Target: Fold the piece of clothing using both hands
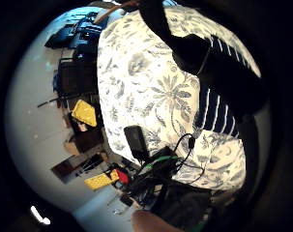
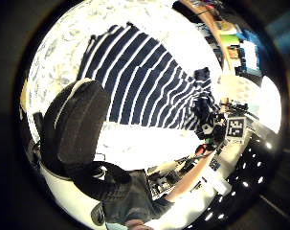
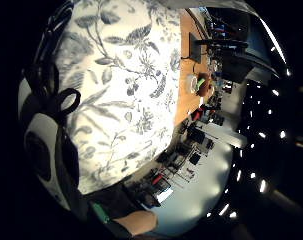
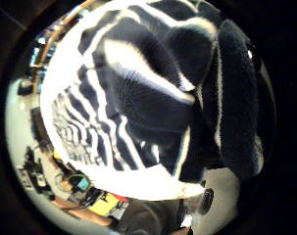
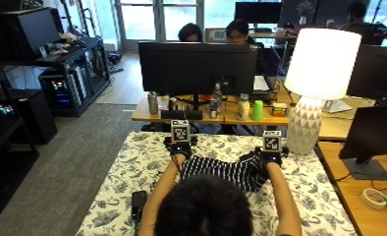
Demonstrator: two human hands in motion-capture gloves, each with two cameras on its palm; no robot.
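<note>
A navy shirt with white stripes [image 5: 223, 169] lies on the floral tablecloth [image 5: 134, 167] in front of me. My right hand [image 5: 270, 156] is at its far right corner and grips a bunched-up fold [image 4: 153, 88] that fills the right thumb side palm view. My left hand [image 5: 179, 147] is at the shirt's far left corner. From the left palm the shirt [image 2: 144, 81] is seen spread flat and some way off, with no cloth close to that palm. The other hand [image 2: 214, 127] holds the dark bunch at the shirt's edge.
A black device [image 5: 139, 199] lies near the tablecloth's near left edge. A white lamp [image 5: 317, 83] stands at the far right, beside a desk with a monitor [image 5: 197, 66] and bottles behind the table. More desk and a tape roll [image 5: 374, 196] are at the right.
</note>
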